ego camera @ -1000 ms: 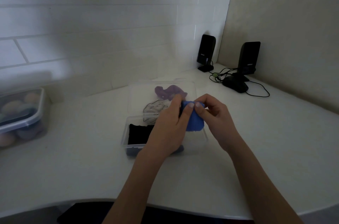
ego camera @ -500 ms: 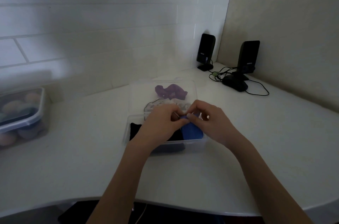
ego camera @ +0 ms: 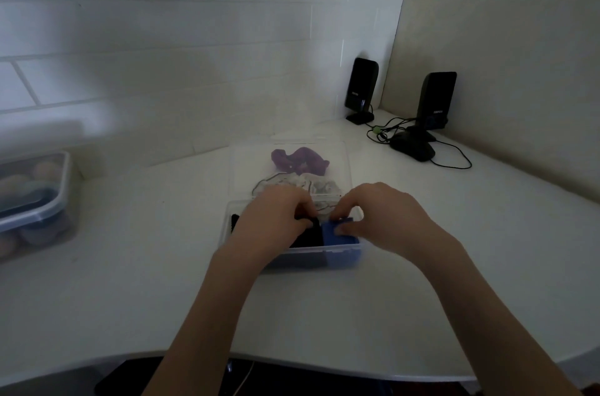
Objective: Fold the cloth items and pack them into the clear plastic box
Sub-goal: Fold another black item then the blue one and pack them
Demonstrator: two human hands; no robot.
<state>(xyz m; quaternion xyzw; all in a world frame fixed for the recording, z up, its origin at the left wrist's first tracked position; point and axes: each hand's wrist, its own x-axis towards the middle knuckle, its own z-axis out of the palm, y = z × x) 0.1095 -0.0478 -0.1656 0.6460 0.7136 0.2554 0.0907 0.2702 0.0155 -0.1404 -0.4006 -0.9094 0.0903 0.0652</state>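
Observation:
The clear plastic box (ego camera: 293,257) stands on the white table in front of me. A folded blue cloth (ego camera: 337,235) sits in its right end beside a black cloth (ego camera: 308,238). My right hand (ego camera: 383,217) pinches the blue cloth's top edge. My left hand (ego camera: 276,217) is down in the box with its fingers curled on the black cloth. Behind the box lies its open lid (ego camera: 240,168), carrying a purple cloth (ego camera: 297,160) and a white cloth with dark trim (ego camera: 292,184).
A lidded container (ego camera: 35,197) with rounded items stands at the left. Two black speakers (ego camera: 362,89) (ego camera: 435,100), a black mouse (ego camera: 412,147) and cables lie in the far right corner. The table's curved front edge runs near my forearms.
Both hands have gone down from above the box into it, taking the folded blue cloth with them; the cloth now sits in the box's right end.

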